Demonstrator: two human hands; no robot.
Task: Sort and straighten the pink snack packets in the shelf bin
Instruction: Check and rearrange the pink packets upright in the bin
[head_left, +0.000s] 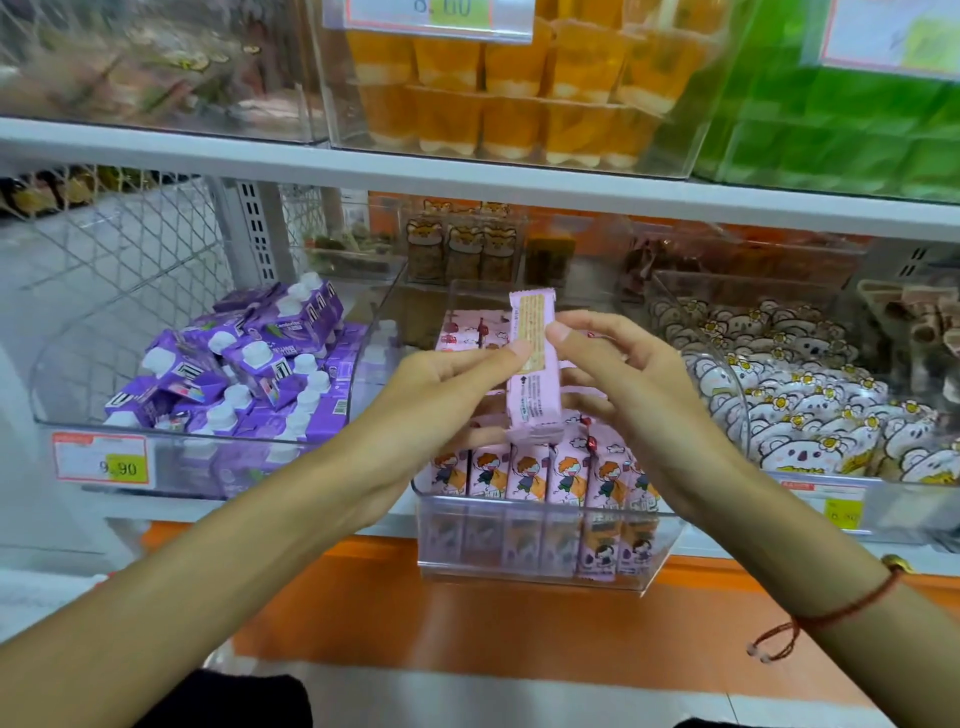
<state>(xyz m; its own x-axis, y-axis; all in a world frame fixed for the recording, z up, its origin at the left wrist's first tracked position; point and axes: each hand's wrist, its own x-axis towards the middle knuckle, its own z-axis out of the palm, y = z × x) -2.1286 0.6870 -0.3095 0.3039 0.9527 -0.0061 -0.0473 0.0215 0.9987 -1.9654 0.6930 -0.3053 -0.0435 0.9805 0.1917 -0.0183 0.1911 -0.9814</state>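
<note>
Head view: both hands meet above the middle clear bin on the lower shelf.
Grip, left hand (441, 387): thumb tip presses the left edge of a single pink packet (535, 364); the other fingers curl behind it.
Grip, right hand (618, 374): thumb and forefinger pinch the right edge of the same packet near its upper half; remaining fingers bend behind it.
Held packet: upright, slightly tilted, printed back side facing the viewer, raised clear above the stock below.
Pink snack packets in bin (540, 475): a front row stands upright side by side, cartoon faces forward; further packets lie behind, under the hands, and a few more show at the back.
Clear bin (530, 566): front wall projects past the shelf edge; packets are visible through it.
Left neighbour: purple cartons (249, 369) with white caps, piled loosely in a curved clear bin, price tag (101, 460) on its front.
Right neighbour: bear-print packets (810, 405) heaped in another clear bin.
Upper shelf: orange jelly cups (519, 88) and green packs (841, 130) in clear bins.
Right wrist: red cord bracelet (831, 616).
</note>
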